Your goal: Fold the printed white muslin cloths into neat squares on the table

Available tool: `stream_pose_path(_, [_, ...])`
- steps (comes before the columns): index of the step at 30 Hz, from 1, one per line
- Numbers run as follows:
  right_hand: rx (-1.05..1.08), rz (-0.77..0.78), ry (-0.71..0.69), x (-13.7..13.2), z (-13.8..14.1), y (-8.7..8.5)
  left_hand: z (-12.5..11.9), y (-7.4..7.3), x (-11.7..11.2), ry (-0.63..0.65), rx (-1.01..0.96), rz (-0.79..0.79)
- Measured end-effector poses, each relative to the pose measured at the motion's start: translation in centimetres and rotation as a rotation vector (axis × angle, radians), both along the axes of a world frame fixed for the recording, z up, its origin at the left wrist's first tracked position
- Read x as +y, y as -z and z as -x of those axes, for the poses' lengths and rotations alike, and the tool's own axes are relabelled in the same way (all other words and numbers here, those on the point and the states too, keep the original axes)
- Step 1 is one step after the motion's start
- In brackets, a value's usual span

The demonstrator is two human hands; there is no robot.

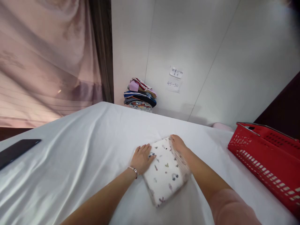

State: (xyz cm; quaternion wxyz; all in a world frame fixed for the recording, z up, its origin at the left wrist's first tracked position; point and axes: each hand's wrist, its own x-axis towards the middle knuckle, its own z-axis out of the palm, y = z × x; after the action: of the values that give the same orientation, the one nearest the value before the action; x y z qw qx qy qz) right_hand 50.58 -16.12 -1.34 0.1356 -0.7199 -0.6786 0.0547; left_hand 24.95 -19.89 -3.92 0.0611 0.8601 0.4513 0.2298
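Observation:
A folded white cloth (165, 173) with small coloured prints lies on the white sheet (82, 150) in front of me. My left hand (142, 157) rests flat on the cloth's left edge, fingers stretched out together; a thin bracelet sits on that wrist. My right hand (178, 143) presses on the cloth's far right corner, and its fingers curl over the edge, partly hidden.
A red plastic basket (264, 156) stands at the right. A dark phone (16, 151) lies at the left edge. A stack of folded clothes (140, 95) sits at the far wall under two paper notes (174, 79). A curtain (47, 56) hangs at left.

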Motion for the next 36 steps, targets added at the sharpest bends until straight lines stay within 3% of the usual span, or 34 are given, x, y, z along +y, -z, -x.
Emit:
stream_pose_path(8, [0.090, -0.006, -0.105, 2.1, -2.8, 1.0, 0.7, -0.1, 2.4, -0.092, -0.210, 0.100])
stream_pose_path(15, [0.130, -0.085, -0.168, 2.6, -2.9, 0.8, 0.7, -0.2, 2.3, -0.083, -0.278, 0.106])
stream_pose_path(27, [0.187, -0.170, -0.053, 3.6, -1.9, 0.6, 0.5, -0.5, 2.6, -0.250, -0.313, 0.336])
stream_pose_path(36, [0.205, -0.140, -0.010, 4.3, -1.7, 2.0, 0.4, -0.4, 2.9, -0.285, -0.274, 0.343])
